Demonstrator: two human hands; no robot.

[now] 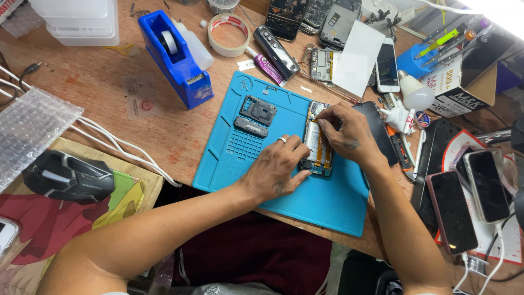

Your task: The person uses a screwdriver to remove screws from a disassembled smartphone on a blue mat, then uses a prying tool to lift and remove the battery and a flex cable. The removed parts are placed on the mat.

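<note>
From the head camera, an opened phone (318, 143) lies on a blue mat (327, 202), near the mat's right edge and about midway up it, its back off and the battery and orange flex strips showing. The left hand (278, 169) rests on the mat just left of the phone — fingers curled, the tips pressed against the phone's lower left side, a ring on one finger. The right hand (346, 131) comes over the mat's right edge and covers the phone's upper right part; thumb and forefinger are pinched narrowly together at the phone's top end, and whether anything small sits between them cannot be told.

On the mat's upper left part lie a dark frame part (258, 110) and, just below it, a slim dark strip (250, 126), both well apart from the hands. Off the mat, on the desk (93, 65), a blue tape dispenser (176, 57) stands near the mat's top left corner, with a tape roll (229, 34) beyond it toward the desk's far edge. A black mouse (68, 176) sits at the desk's left edge on a coloured pad. A white bulb (416, 95) lies past the mat's top right corner — and two dark phones (469, 202) lie side by side near the desk's right edge.
</note>
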